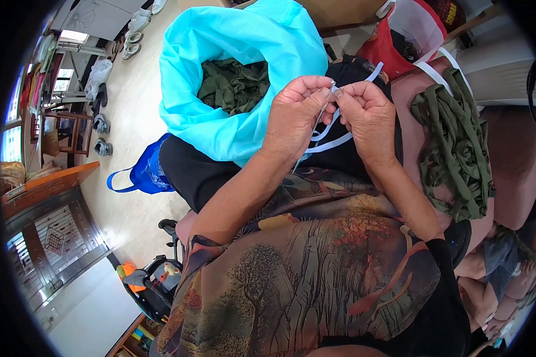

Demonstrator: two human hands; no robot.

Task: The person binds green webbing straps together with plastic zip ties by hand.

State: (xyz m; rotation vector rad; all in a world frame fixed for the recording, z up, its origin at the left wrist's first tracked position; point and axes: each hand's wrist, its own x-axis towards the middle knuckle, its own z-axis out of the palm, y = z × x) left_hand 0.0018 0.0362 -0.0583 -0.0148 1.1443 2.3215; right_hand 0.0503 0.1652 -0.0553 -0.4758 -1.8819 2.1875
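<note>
My left hand (295,113) pinches a thin, long metal rod (298,163) near its top end, its lower end slanting down toward my lap. Close beside it, my right hand (368,116) grips a flat white band (332,144) between thumb and fingers. The band meets the rod's tip between both sets of fingertips; whether it is threaded through I cannot tell. Loops of the band hang below my hands, and one end sticks up past my right hand. In front of my lap stands a turquoise cloth bag (181,65) holding crumpled dark green fabric (232,86).
Long dark green fabric pieces (455,149) lie over the pink seat at right. Behind them is a red bag (372,50). A blue bag (152,169) rests on the floor at left, and shoes (101,124) line the floor farther off. Another person's limbs show at lower right.
</note>
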